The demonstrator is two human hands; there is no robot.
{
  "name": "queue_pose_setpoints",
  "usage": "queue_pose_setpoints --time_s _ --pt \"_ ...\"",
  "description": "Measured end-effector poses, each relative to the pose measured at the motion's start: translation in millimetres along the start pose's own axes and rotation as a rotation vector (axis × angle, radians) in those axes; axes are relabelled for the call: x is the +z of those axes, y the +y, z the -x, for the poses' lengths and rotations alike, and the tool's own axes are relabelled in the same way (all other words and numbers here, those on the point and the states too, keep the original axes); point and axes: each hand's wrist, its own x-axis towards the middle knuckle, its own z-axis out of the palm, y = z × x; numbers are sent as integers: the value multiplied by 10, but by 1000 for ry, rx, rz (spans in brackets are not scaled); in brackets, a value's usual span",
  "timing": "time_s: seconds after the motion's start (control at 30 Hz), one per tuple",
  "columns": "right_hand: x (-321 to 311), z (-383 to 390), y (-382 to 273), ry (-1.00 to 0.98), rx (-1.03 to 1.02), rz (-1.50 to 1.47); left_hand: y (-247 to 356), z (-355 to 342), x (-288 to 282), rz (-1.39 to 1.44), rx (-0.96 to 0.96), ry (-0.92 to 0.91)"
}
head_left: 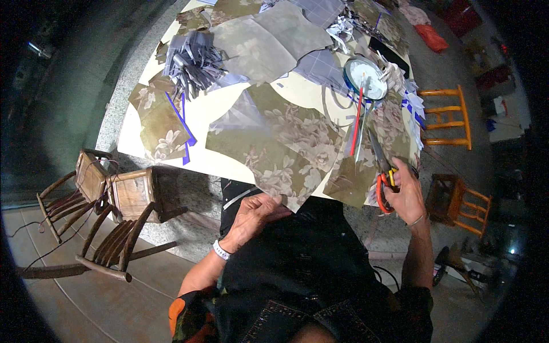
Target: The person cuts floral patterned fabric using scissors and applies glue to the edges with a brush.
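Observation:
My left hand (253, 216) is closed, pinching the near edge of an olive floral sheet (300, 134) at the front of the table. A thin pale strip (240, 197) shows just beyond the knuckles. To the right, my right hand (407, 195) has its fingers around the handles of a pair of scissors (382, 160) with red and yellow grips, blades pointing away from me. Beside the blades lies a slim red stick (357, 124), its far end over a round dish (366, 77) of white stuff. A smaller floral piece (350, 180) lies left of the scissors.
A heap of grey strips (194, 60) and large grey sheets (266, 40) cover the far table. Another floral piece (157, 128) lies left near blue strips (182, 123). Wooden chairs stand left (134, 197) and right (449, 117). A dark flat object (389, 56) lies behind the dish.

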Motion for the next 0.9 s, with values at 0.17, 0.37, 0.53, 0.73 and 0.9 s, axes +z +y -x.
queue_pose_setpoints --time_s 0.17,0.37,0.53,0.73,0.9 --pt "-115 -54 80 -76 66 -148 -123 -43 -96 297 72 -70" --pt "-279 -87 73 -152 278 -524 -126 -80 -33 283 52 -88" --pt "-334 64 100 -202 29 -503 -134 -51 -74 284 43 -89" --pt "-348 290 -217 -757 132 -843 -136 -42 -69 484 7 -79" --pt "-121 384 -202 -1015 20 -600 -268 -106 -122 554 -19 -219"
